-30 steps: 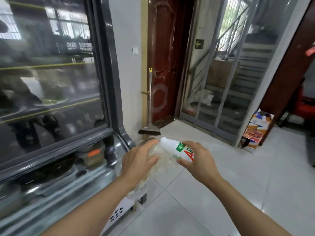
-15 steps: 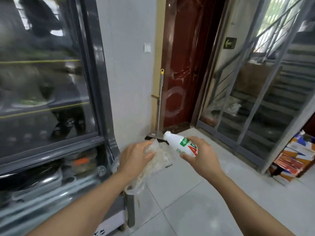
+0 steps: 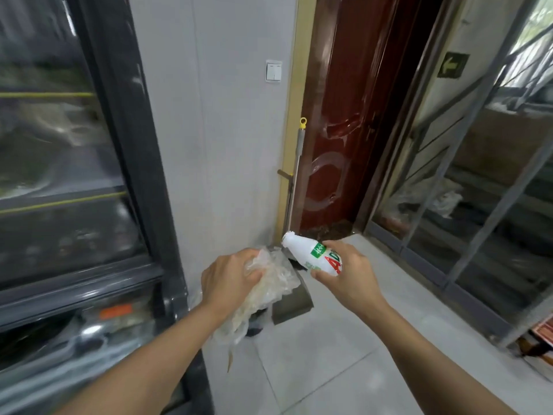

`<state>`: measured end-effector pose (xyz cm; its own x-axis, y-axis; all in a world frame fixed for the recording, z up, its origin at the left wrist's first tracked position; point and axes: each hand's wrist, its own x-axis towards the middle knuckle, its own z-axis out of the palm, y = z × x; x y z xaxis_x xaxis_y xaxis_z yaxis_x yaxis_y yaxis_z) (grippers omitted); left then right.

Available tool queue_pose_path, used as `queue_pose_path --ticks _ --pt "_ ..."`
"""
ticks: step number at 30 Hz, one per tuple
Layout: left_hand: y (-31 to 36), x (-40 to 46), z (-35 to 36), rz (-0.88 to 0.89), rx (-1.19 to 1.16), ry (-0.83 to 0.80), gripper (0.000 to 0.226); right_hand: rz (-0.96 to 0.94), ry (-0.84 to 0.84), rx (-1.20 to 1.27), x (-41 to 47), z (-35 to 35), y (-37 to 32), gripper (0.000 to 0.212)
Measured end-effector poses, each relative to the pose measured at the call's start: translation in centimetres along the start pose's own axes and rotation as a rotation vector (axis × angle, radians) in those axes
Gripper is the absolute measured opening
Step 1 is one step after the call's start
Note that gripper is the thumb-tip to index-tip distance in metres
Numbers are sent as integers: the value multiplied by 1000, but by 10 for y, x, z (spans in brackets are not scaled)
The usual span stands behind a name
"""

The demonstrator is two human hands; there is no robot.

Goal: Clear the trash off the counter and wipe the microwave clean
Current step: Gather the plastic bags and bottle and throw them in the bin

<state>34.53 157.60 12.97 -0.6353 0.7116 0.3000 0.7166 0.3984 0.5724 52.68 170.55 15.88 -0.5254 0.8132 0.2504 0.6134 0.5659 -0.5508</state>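
Since the earlier frame the view is swinging left and closer to the wall: the door [image 3: 338,121] and dustpan [image 3: 291,304] are now sitting nearer the centre, and the boxes at right are slipping almost out of frame. The dark-framed glass cabinet [image 3: 74,175] is filling the left half, its panes blurred with reflections. Glossy pale floor tiles [image 3: 344,369] are spreading across the bottom. The glossy reddish door is standing at upper centre, a metal-framed glazed partition [image 3: 478,190] to its right. A thin metal handle is rising from the flat grey dustpan by the wall. At lower centre the left hand [image 3: 229,280] is gripping a crumpled clear plastic bag [image 3: 266,283], which is hanging down. Just right, the right hand [image 3: 347,278] is curling around a smooth white plastic bottle [image 3: 311,254] with a green and red label, its neck pointing up-left.
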Motion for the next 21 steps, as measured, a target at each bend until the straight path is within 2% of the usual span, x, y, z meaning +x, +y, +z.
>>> queue_pose_path --ticks 12,21 --pt "-40 142 51 -147 34 -20 35 -57 -102 5 165 68 18 61" --pt "-66 229 112 -330 93 38 34 -215 -251 92 298 135 44 61"
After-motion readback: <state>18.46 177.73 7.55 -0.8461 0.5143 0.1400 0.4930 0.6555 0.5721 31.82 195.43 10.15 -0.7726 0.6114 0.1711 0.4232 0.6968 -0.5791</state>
